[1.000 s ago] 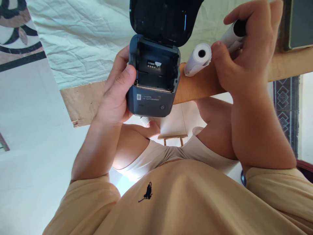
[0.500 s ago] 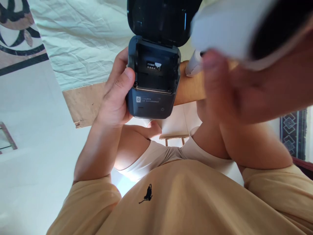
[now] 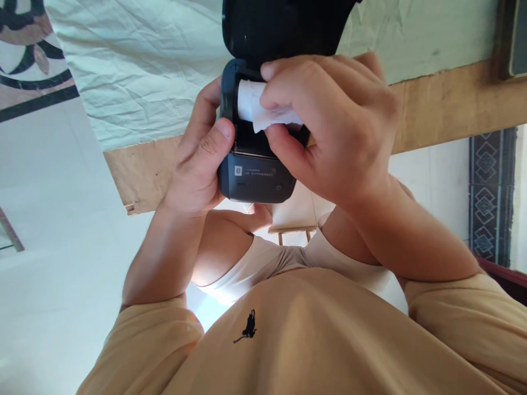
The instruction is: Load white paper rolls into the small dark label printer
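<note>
My left hand (image 3: pixel 201 148) is closed around the left side of a small dark label printer (image 3: pixel 257 184), its thumb on the front edge. The printer's black lid (image 3: pixel 280 30) stands raised above its paper compartment. Within the compartment lies a white paper roll (image 3: pixel 246 100), a loose edge of paper hanging over its front. My right hand (image 3: pixel 333 120) grips this roll from the right, with the thumb below and the fingers above. The roll's right end and the printer's right side are covered by that hand.
A wooden table (image 3: pixel 436 109) lies under the printer, partly covered by a pale green cloth (image 3: pixel 135 71). At the upper right edge sits a dark-framed object (image 3: pixel 510 44), cut off by the frame. A small wooden stool (image 3: pixel 293 230) shows below.
My right hand has come down and left from near the camera, bringing the white roll into the printer's compartment. My left hand still holds the printer, which has shifted slightly right.
</note>
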{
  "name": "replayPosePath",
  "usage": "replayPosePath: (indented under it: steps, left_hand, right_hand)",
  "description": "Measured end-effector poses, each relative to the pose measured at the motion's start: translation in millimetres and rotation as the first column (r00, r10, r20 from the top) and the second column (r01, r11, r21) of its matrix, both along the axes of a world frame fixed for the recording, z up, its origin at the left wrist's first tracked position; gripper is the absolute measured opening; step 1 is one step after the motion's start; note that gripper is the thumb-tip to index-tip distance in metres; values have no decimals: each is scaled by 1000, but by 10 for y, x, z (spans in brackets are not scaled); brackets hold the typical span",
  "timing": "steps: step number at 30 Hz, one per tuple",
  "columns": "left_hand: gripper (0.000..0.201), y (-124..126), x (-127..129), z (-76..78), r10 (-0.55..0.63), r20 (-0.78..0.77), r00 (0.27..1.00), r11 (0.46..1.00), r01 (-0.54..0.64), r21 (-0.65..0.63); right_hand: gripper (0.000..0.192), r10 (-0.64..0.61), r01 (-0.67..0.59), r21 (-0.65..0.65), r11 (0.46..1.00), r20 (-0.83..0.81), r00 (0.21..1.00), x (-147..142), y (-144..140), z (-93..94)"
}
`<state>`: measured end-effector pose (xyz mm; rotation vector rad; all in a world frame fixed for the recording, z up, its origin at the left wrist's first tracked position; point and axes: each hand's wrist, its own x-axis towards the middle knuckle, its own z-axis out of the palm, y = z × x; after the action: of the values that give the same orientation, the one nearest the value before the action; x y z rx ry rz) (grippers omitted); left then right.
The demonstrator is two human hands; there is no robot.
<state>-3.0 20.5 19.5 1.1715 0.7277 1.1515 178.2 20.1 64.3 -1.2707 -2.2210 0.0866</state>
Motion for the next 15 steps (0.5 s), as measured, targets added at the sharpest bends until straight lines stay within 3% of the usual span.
replayPosePath:
  steps: [5, 10, 15]
  left_hand:
    - [89, 75, -74, -82, -25, -47, 999, 1000, 24, -17]
    - [66, 11, -40, -36, -24, -20, 1000, 1000, 25, 15]
    - [56, 3, 4, -1, -64, 18, 998, 996, 63, 65]
  right_hand:
    - [35, -60, 59, -24, 998, -44, 997, -55, 8, 34]
    - [26, -8, 10, -157, 987, 18, 1000, -33, 31, 63]
    - [37, -52, 61, -191, 980, 53, 997, -37, 31, 103]
